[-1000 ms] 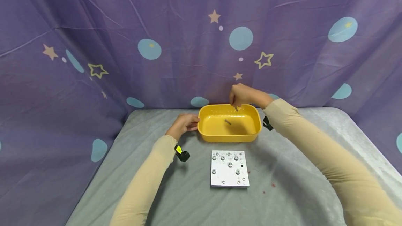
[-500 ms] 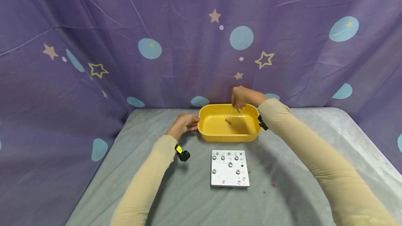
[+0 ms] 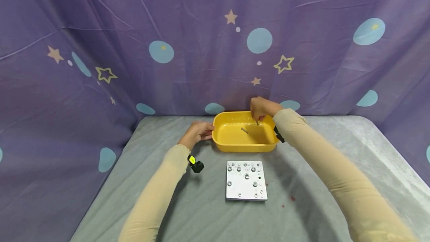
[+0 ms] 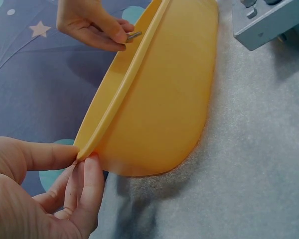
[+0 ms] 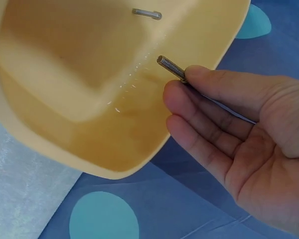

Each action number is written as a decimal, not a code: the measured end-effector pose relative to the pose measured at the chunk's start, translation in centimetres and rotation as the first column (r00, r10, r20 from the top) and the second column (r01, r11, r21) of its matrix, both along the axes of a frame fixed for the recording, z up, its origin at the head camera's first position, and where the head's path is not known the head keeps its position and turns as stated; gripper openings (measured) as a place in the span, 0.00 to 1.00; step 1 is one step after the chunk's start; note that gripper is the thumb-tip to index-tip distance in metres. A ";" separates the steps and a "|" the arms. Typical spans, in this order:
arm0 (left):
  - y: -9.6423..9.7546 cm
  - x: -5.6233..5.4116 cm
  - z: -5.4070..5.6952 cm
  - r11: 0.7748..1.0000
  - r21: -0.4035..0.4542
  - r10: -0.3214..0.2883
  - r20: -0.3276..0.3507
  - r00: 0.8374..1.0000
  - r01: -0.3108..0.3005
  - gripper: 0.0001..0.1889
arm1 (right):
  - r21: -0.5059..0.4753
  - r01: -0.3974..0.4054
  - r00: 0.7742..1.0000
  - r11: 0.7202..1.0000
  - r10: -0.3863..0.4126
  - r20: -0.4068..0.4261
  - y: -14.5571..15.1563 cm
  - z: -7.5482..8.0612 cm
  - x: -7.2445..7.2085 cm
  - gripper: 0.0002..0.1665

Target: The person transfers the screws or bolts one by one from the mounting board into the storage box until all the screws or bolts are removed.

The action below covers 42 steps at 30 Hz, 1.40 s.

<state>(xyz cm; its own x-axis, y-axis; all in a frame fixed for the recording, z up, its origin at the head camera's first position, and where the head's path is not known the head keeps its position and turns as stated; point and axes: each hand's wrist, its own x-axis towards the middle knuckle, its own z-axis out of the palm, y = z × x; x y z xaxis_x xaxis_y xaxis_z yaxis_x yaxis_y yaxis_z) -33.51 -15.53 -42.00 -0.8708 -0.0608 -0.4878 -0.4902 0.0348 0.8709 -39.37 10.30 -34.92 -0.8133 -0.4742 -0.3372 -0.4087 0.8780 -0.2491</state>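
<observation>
My left hand [image 3: 198, 132] pinches the left end of a yellow plastic basin [image 3: 245, 148] by its rim, thumb on top and fingers underneath, as the left wrist view shows. Over the back right part of the basin, my right hand [image 3: 262, 108] holds a metal screw [image 5: 170, 67] between thumb and fingertips. Its threaded end sticks out past the fingers, while the other end is hidden in the hand. A second screw [image 5: 147, 13] lies on the basin floor, apart from the right hand.
In front of the basin, a square silver metal plate [image 3: 240, 189] with several socket-head screws and holes lies on the grey cloth-covered table [image 3: 188, 212]. A purple patterned curtain [image 3: 201, 29] hangs right behind the table's far edge.
My right hand has come down and slightly to the right, bringing the screw lower over the basin. The left hand, the basin and the loose screw stay where they were.
</observation>
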 end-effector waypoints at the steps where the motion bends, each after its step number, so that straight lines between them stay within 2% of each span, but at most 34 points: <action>1: 0.0 0.0 0.0 1.000 -0.001 0.000 0.001 1.000 0.000 0.21 | 0.003 0.005 1.000 1.000 -0.005 0.000 0.0 -0.1 0.0 0.09; 14: -0.1 0.2 0.1 1.000 -0.013 0.006 0.015 1.000 -0.006 0.20 | 0.033 0.045 0.999 0.998 -0.046 0.024 -0.4 -1.6 -0.1 0.06; 20: -0.1 0.0 0.0 0.999 -0.029 0.015 0.017 1.000 -0.015 0.20 | 0.007 0.069 0.996 0.998 -0.070 0.050 0.0 -2.3 -0.2 0.06; 26: -0.1 0.1 0.2 0.999 -0.040 0.016 0.016 1.000 -0.015 0.20 | -0.005 0.120 0.989 0.993 -0.119 0.085 0.2 -2.8 -0.3 0.13; 37: -0.1 0.1 0.3 0.999 -0.039 0.019 0.010 1.000 -0.019 0.19 | -0.026 0.109 0.991 0.994 -0.107 0.080 0.0 -3.1 -0.2 0.14; 42: -0.1 0.1 0.2 0.999 -0.039 0.019 0.014 1.000 -0.018 0.19 | -0.005 0.131 0.988 0.991 -0.130 0.080 -0.2 -3.4 -0.2 0.13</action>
<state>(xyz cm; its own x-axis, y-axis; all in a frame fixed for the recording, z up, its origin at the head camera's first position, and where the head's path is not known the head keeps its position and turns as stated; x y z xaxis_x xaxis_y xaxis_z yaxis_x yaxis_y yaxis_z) -33.41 -15.62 -41.80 -0.8623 -0.0958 -0.4972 -0.5035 0.0592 0.8619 -39.54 10.09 -38.31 -0.8393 -0.3694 -0.3988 -0.2693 0.9198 -0.2852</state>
